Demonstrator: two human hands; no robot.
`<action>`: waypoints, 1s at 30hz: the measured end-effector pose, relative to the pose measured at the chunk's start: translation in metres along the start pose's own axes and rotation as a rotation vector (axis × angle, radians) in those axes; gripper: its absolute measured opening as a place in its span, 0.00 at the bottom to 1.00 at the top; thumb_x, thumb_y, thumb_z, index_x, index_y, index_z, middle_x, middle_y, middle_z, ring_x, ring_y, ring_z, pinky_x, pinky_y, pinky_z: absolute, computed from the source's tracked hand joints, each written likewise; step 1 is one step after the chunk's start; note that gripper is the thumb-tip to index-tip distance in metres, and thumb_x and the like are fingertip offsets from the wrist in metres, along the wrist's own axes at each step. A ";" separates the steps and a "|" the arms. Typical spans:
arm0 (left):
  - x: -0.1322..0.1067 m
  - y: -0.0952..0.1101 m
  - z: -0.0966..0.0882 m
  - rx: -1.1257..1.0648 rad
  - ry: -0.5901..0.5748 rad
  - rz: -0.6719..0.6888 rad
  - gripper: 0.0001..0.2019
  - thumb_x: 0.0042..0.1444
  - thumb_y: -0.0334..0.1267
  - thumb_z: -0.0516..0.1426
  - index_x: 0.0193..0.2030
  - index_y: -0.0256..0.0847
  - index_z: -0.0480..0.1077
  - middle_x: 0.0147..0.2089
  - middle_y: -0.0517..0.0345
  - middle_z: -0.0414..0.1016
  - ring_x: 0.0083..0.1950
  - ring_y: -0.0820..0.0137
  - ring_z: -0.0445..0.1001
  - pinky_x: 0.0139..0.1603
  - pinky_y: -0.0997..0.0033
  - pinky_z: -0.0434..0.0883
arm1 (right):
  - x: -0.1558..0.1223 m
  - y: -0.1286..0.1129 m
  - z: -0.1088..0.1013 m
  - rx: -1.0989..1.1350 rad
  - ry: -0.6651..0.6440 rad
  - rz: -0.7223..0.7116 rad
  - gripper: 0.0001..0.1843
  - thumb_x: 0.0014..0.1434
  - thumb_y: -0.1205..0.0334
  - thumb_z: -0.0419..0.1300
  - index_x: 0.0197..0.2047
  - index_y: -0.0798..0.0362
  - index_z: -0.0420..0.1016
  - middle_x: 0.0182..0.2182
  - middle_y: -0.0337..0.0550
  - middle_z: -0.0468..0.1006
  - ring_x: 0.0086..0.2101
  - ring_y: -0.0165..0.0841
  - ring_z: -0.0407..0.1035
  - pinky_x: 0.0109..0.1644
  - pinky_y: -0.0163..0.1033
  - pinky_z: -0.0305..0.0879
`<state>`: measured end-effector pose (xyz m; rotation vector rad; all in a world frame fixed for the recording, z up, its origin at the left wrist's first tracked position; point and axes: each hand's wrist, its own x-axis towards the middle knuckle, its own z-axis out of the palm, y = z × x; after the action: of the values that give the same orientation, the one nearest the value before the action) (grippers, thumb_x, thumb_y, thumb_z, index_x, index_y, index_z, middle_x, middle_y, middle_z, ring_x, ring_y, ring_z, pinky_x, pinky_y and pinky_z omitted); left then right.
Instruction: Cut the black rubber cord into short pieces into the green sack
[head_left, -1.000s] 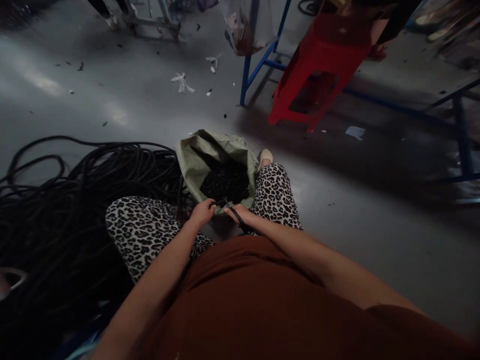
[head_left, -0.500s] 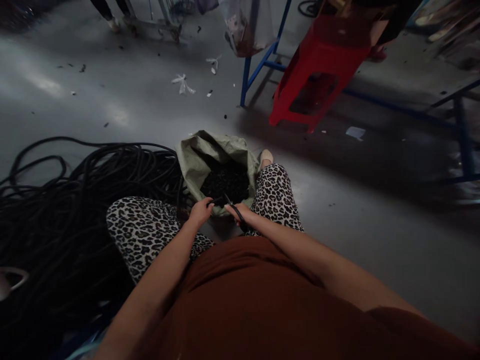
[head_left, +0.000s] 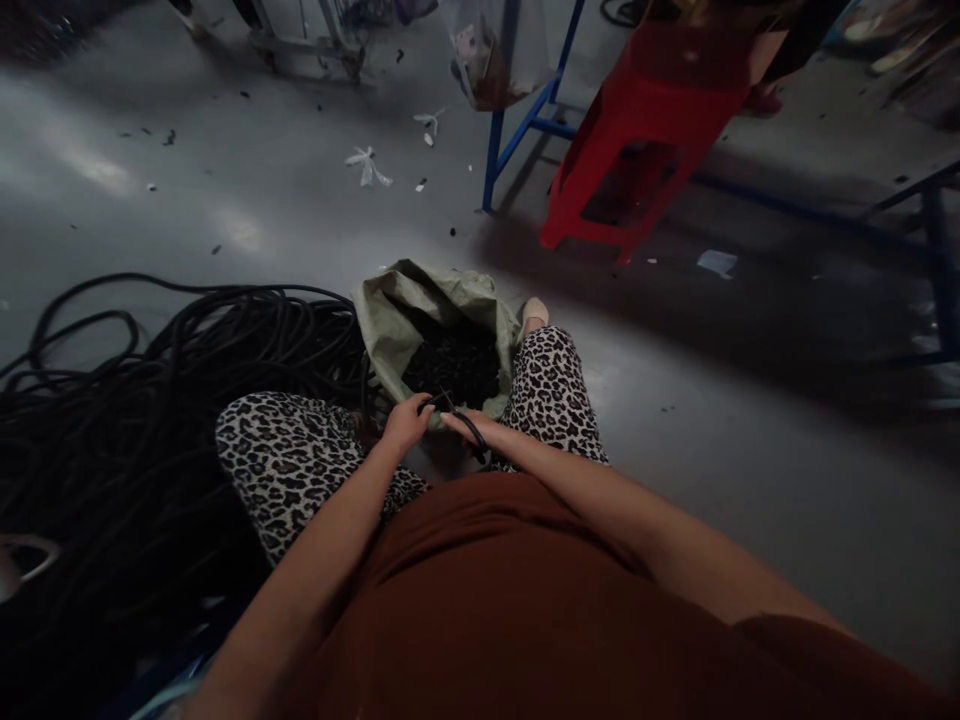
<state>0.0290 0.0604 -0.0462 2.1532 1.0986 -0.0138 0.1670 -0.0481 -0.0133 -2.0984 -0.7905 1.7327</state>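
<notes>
Between my knees stands a pale green woven sack [head_left: 386, 320], its mouth spread wide, with many short black pieces [head_left: 454, 362] inside. My left hand [head_left: 408, 424] is closed on a black rubber cord [head_left: 429, 403] at the sack's near rim. My right hand [head_left: 471, 428] grips black-handled scissors [head_left: 474, 432], whose blades point towards the cord end just in front of my left fingers. The blades look to be at or against the cord; whether they touch it is too small to tell.
A large tangle of black cord [head_left: 165, 400] lies on the floor to my left. Ahead are a red plastic stool [head_left: 660, 110], a blue metal frame [head_left: 495, 165] and a hanging clear bag [head_left: 499, 60]. White scraps [head_left: 367, 167] litter the grey floor.
My right hand with the scissors has moved slightly left, closer to my left hand. The scissor blades now meet or nearly meet the cord. My left hand has shifted a little right.
</notes>
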 end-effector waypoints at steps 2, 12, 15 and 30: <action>-0.001 0.001 0.000 0.012 -0.011 0.005 0.15 0.58 0.37 0.54 0.51 0.38 0.73 0.50 0.50 0.77 0.51 0.62 0.74 0.54 0.65 0.69 | 0.001 0.001 0.000 0.001 0.006 -0.004 0.34 0.62 0.37 0.49 0.46 0.63 0.73 0.24 0.46 0.75 0.20 0.30 0.68 0.24 0.30 0.65; -0.003 0.006 -0.001 0.014 -0.066 0.056 0.16 0.58 0.36 0.53 0.51 0.38 0.73 0.51 0.50 0.77 0.53 0.62 0.74 0.56 0.65 0.68 | 0.008 0.007 0.000 -0.059 0.020 -0.039 0.34 0.61 0.36 0.50 0.47 0.62 0.76 0.31 0.51 0.78 0.27 0.35 0.73 0.29 0.32 0.68; -0.003 0.005 -0.002 0.023 -0.078 0.077 0.16 0.58 0.36 0.53 0.51 0.38 0.74 0.51 0.50 0.77 0.54 0.62 0.73 0.56 0.65 0.68 | 0.011 0.008 -0.001 -0.142 0.028 -0.076 0.33 0.61 0.37 0.51 0.46 0.61 0.77 0.33 0.53 0.79 0.33 0.38 0.76 0.34 0.32 0.68; -0.001 0.001 0.001 0.000 -0.070 0.049 0.17 0.58 0.37 0.53 0.53 0.40 0.72 0.52 0.52 0.76 0.54 0.63 0.73 0.58 0.65 0.68 | 0.007 0.006 -0.001 -0.096 0.075 -0.074 0.32 0.62 0.37 0.49 0.43 0.58 0.78 0.32 0.49 0.80 0.18 0.32 0.70 0.20 0.31 0.64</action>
<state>0.0294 0.0587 -0.0461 2.1626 1.0056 -0.0658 0.1701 -0.0492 -0.0219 -2.1536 -0.9347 1.5974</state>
